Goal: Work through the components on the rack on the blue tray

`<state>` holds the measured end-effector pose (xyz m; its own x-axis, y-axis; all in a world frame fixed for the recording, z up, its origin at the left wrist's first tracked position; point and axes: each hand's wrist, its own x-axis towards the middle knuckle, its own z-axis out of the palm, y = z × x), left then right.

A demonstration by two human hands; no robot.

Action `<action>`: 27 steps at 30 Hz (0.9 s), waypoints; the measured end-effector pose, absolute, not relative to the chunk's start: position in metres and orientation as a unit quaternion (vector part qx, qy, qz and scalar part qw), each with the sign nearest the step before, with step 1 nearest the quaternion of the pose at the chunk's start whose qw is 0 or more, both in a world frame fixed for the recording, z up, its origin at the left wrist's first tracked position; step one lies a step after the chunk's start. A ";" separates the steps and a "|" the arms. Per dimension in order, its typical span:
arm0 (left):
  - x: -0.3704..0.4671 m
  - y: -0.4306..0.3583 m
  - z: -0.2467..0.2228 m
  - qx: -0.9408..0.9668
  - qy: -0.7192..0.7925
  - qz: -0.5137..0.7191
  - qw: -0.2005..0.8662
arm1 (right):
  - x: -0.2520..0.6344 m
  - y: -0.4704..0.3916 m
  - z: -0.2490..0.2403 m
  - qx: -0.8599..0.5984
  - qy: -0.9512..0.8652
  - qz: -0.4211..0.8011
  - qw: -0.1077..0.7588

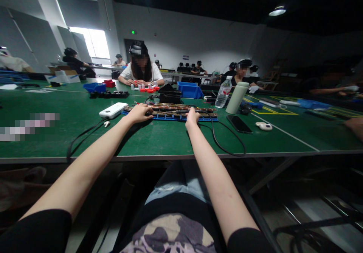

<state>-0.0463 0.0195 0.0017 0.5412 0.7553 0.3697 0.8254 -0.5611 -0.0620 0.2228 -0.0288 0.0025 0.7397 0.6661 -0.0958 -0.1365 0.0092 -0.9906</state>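
Note:
A long blue tray [208, 119] with thin reddish-brown rods or strips lies on the green table. At its left part, my left hand [139, 113] rests over the rods with its fingers curved and apart. My right hand [193, 116] is at the right half of the tray, its fingers bent around a dark tool with a cable; the fingertips are partly hidden. The black cable [213, 132] runs from there in a loop to the right, near the table's front edge.
White device [113, 110] and an earbud [106, 124] left; bottle [224, 92], green flask [237, 98], phone [239, 124] and earbud case [263, 126] right. Blue bins [190, 90] stand behind. Across the table a person [141, 67] handles small red and grey parts.

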 end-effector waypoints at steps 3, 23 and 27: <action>-0.046 0.019 0.001 -0.870 -0.455 -0.153 0.114 | 0.223 -0.028 0.002 -0.635 -0.212 0.298 0.680; -0.046 0.021 0.002 -0.871 -0.456 -0.148 0.110 | 0.224 -0.023 -0.001 -0.616 -0.204 0.307 0.696; -0.046 0.021 0.001 -0.872 -0.454 -0.142 0.112 | 0.223 -0.024 0.000 -0.595 -0.195 0.326 0.709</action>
<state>-0.0458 0.0212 0.0012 0.5474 0.7606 0.3489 0.8240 -0.5627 -0.0661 0.2235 -0.0244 -0.0005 0.7113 0.6941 -0.1110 -0.2298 0.0805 -0.9699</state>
